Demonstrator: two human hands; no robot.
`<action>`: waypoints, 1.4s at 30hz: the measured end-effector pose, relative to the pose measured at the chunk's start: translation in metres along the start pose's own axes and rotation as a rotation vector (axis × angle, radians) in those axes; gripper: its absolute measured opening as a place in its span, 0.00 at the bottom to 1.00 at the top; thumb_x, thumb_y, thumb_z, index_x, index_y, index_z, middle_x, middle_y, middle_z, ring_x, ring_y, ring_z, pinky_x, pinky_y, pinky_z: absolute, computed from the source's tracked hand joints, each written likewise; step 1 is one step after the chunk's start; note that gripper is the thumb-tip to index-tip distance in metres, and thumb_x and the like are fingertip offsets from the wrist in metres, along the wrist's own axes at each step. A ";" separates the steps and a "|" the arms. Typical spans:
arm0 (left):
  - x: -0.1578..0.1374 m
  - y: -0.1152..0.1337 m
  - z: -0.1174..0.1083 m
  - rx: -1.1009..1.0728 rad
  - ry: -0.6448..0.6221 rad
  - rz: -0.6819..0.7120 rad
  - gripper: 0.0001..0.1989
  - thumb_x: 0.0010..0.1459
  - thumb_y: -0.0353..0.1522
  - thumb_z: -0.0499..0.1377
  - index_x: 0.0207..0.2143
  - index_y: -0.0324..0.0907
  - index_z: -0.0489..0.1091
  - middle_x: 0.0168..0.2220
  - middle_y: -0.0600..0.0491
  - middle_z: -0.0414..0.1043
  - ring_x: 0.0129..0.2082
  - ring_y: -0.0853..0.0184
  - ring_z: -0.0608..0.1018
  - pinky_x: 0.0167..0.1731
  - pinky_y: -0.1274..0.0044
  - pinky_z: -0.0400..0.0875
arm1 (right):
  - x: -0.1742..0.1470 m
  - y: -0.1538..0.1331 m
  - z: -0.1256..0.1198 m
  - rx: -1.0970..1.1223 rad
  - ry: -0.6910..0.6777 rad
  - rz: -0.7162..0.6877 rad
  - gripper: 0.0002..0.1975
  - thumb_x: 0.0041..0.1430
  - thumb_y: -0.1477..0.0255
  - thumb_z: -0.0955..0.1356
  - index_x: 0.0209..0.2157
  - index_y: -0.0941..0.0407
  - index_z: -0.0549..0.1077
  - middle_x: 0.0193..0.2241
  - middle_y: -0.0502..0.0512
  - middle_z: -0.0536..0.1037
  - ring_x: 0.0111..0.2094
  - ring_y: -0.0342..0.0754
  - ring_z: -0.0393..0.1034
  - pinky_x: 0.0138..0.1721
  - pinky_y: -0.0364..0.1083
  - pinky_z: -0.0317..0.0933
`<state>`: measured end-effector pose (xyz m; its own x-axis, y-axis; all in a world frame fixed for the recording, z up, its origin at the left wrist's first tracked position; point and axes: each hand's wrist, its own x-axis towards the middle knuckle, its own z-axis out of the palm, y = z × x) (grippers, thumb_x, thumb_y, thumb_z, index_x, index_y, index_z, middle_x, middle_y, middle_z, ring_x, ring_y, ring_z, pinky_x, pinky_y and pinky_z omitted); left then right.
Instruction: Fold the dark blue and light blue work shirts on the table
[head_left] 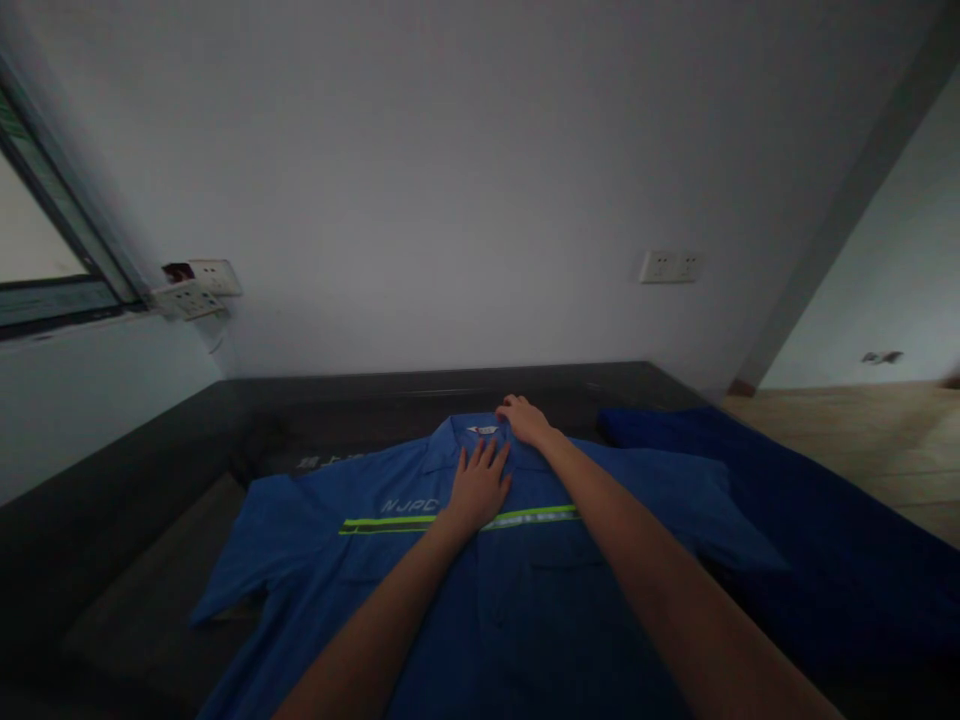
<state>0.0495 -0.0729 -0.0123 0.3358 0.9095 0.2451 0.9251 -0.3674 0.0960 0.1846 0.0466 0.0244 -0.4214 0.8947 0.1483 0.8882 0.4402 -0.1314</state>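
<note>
A blue short-sleeved work shirt (300, 530) lies spread out, front up, with its collar at the far end. Across the chest runs a yellow-green and silver reflective stripe, with pale letters reading NJPC above it on the left. My left hand (480, 488) rests flat on the upper chest just below the collar opening, fingers spread. At the right side of the collar (442, 443), my right hand (525, 420) has its bent fingers closed on the collar's edge. A white label (482, 430) shows inside the neck. The shirt's lower part runs out of view beneath my forearms.
Under the shirt is a dark surface (142, 590) with a raised dark edge along the wall. Darker blue cloth (817, 560) lies to the right. Wall sockets (670, 267) sit on the back wall, others near the window at left. Wooden floor (885, 430) shows at far right.
</note>
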 end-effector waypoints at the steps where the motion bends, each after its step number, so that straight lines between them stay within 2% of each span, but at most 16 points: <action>1: 0.000 -0.001 0.001 -0.006 -0.003 0.024 0.26 0.64 0.37 0.46 0.64 0.50 0.49 0.66 0.51 0.49 0.65 0.57 0.51 0.61 0.56 0.48 | 0.004 0.001 0.000 -0.018 -0.024 -0.007 0.14 0.62 0.76 0.59 0.41 0.51 0.75 0.52 0.58 0.67 0.52 0.51 0.59 0.47 0.48 0.59; 3: 0.000 -0.002 0.002 -0.022 -0.027 0.062 0.26 0.64 0.36 0.45 0.64 0.53 0.49 0.67 0.55 0.46 0.66 0.57 0.51 0.61 0.55 0.49 | 0.011 0.003 0.000 -0.047 -0.056 -0.011 0.13 0.62 0.75 0.60 0.40 0.52 0.75 0.50 0.59 0.67 0.51 0.52 0.60 0.46 0.48 0.59; 7: 0.002 -0.004 0.004 -0.047 -0.090 0.070 0.25 0.64 0.37 0.42 0.63 0.50 0.53 0.66 0.55 0.50 0.65 0.57 0.53 0.61 0.53 0.48 | 0.020 0.011 0.004 -0.072 -0.075 -0.011 0.14 0.63 0.76 0.59 0.40 0.52 0.74 0.49 0.59 0.68 0.51 0.52 0.60 0.46 0.49 0.59; 10: 0.003 -0.005 0.006 -0.062 -0.105 0.062 0.25 0.63 0.38 0.43 0.63 0.50 0.53 0.65 0.55 0.50 0.65 0.57 0.53 0.61 0.53 0.48 | 0.023 0.018 0.009 -0.064 -0.077 0.002 0.14 0.62 0.76 0.58 0.41 0.52 0.73 0.48 0.59 0.68 0.50 0.52 0.61 0.45 0.49 0.59; 16: 0.004 -0.004 0.005 -0.079 -0.096 0.047 0.26 0.63 0.38 0.44 0.63 0.51 0.53 0.66 0.55 0.50 0.65 0.58 0.53 0.61 0.55 0.47 | 0.028 0.028 0.014 -0.009 0.000 0.087 0.18 0.60 0.81 0.57 0.45 0.55 0.71 0.47 0.59 0.70 0.49 0.51 0.63 0.47 0.48 0.58; 20: 0.004 -0.004 0.006 -0.084 -0.090 0.048 0.26 0.63 0.38 0.44 0.63 0.51 0.53 0.66 0.55 0.50 0.65 0.58 0.53 0.62 0.56 0.46 | 0.024 0.021 0.010 0.017 0.116 0.132 0.20 0.60 0.81 0.56 0.51 0.57 0.67 0.50 0.60 0.68 0.51 0.50 0.61 0.51 0.46 0.55; 25: 0.004 -0.004 0.008 -0.086 -0.066 0.041 0.26 0.63 0.37 0.44 0.63 0.48 0.53 0.66 0.53 0.50 0.65 0.59 0.52 0.62 0.56 0.46 | 0.002 -0.002 0.019 0.094 0.169 0.106 0.16 0.62 0.77 0.58 0.47 0.57 0.70 0.49 0.59 0.70 0.52 0.49 0.62 0.54 0.45 0.53; 29: 0.005 -0.004 0.009 -0.076 -0.071 0.041 0.26 0.63 0.38 0.44 0.63 0.45 0.54 0.65 0.50 0.51 0.65 0.58 0.52 0.62 0.56 0.45 | -0.011 -0.013 0.035 0.132 0.068 0.108 0.20 0.64 0.73 0.58 0.55 0.60 0.66 0.57 0.63 0.66 0.59 0.49 0.57 0.58 0.47 0.49; 32: 0.004 -0.003 0.007 -0.060 -0.085 0.041 0.26 0.63 0.38 0.44 0.62 0.43 0.55 0.65 0.48 0.50 0.66 0.58 0.52 0.62 0.56 0.44 | -0.011 -0.012 0.044 0.137 0.019 0.130 0.24 0.65 0.68 0.57 0.60 0.63 0.59 0.62 0.66 0.59 0.63 0.53 0.50 0.61 0.54 0.45; 36: 0.003 -0.001 0.003 -0.044 -0.074 0.037 0.26 0.63 0.37 0.44 0.63 0.44 0.54 0.66 0.49 0.49 0.66 0.58 0.51 0.62 0.56 0.43 | -0.007 -0.008 0.048 0.150 -0.043 0.160 0.28 0.67 0.61 0.52 0.64 0.60 0.52 0.65 0.63 0.50 0.66 0.53 0.41 0.62 0.61 0.38; 39: 0.002 -0.001 0.001 -0.038 -0.083 0.034 0.25 0.63 0.37 0.43 0.62 0.44 0.55 0.66 0.49 0.50 0.66 0.59 0.51 0.62 0.57 0.43 | -0.005 -0.005 0.052 0.161 -0.033 0.169 0.30 0.67 0.59 0.50 0.64 0.59 0.51 0.66 0.61 0.48 0.66 0.51 0.38 0.62 0.61 0.35; 42: 0.002 0.000 0.001 -0.045 -0.085 0.019 0.26 0.63 0.38 0.43 0.63 0.42 0.54 0.65 0.48 0.51 0.66 0.59 0.52 0.63 0.57 0.43 | -0.006 -0.004 0.054 0.216 0.051 0.177 0.29 0.67 0.59 0.51 0.64 0.59 0.53 0.65 0.60 0.50 0.66 0.51 0.40 0.62 0.59 0.38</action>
<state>0.0504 -0.0709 -0.0132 0.3690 0.9148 0.1644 0.9101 -0.3915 0.1358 0.1736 0.0441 -0.0293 -0.2492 0.9564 0.1525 0.8853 0.2888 -0.3645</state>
